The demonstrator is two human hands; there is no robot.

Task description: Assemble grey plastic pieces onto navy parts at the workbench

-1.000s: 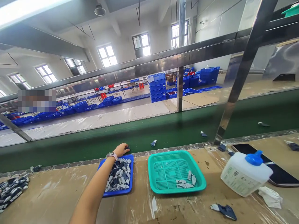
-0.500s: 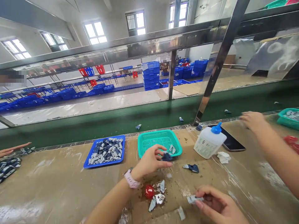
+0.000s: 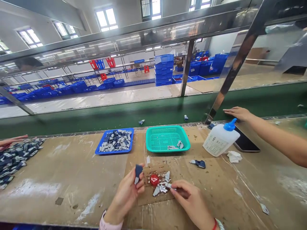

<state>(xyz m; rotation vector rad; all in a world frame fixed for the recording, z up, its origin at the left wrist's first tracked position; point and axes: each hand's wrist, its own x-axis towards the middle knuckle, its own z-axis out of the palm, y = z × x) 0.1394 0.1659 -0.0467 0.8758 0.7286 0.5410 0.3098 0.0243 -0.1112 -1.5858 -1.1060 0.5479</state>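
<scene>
My left hand (image 3: 130, 188) is closed around a dark blue plastic part with a light grey tip (image 3: 137, 174), held upright above the cardboard. A small light grey plastic piece (image 3: 168, 185) is pinched in my right hand (image 3: 189, 199), at the edge of a shiny wet patch (image 3: 163, 187). Beside that patch, between my hands, sits a glossy red round object (image 3: 154, 179). Grey pieces (image 3: 156, 191) lie around the wet patch. Farther right rests a blue-and-grey part (image 3: 199, 164) on the table.
Behind my hands stand a green basket (image 3: 150, 148) with grey pieces and a blue tray (image 3: 97, 152) full of parts. A white bottle with blue cap (image 3: 219, 140) stands near a phone-like dark slab (image 3: 246, 140). A co-worker's arm (image 3: 268, 131) reaches in right; another person's hand (image 3: 14, 140) touches a pile left.
My left hand has moved from the green basket's front edge down and left, carrying the blue part. My right hand has moved left to the wet patch. The co-worker's hand has shifted left.
</scene>
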